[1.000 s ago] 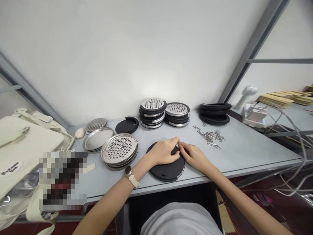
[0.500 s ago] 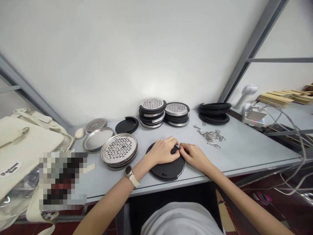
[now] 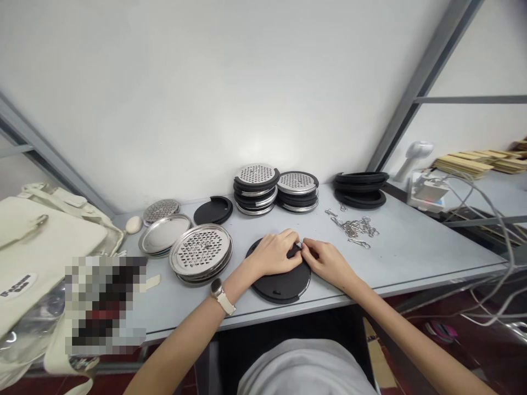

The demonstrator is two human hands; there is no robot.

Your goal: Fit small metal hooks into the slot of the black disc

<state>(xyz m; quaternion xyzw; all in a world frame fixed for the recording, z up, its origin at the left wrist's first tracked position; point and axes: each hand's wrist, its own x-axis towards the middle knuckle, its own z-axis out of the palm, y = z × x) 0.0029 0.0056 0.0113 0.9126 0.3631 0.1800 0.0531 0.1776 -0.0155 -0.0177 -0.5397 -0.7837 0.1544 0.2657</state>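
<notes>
A round black plastic disc (image 3: 278,284) with a small hole near its front lies at the table's front edge. Over its far part curls my left hand (image 3: 276,253), fingers closed on the rim. My right hand (image 3: 325,262) pinches a small shiny metal piece (image 3: 300,246) at the disc's far right rim, against the left fingertips. Fingers hide most of that piece. To the right is a loose pile of metal hooks (image 3: 356,227). Perforated metal grater discs (image 3: 201,249) are stacked to the left, beside a stack of plain-centred metal discs (image 3: 165,233).
Two stacks of grater discs in black holders (image 3: 256,189) (image 3: 297,192) stand by the wall. Black rings (image 3: 360,198) are piled to their right, and a black holder (image 3: 212,211) lies left. A cream bag (image 3: 49,236) occupies the left end; white cables (image 3: 508,241) hang right.
</notes>
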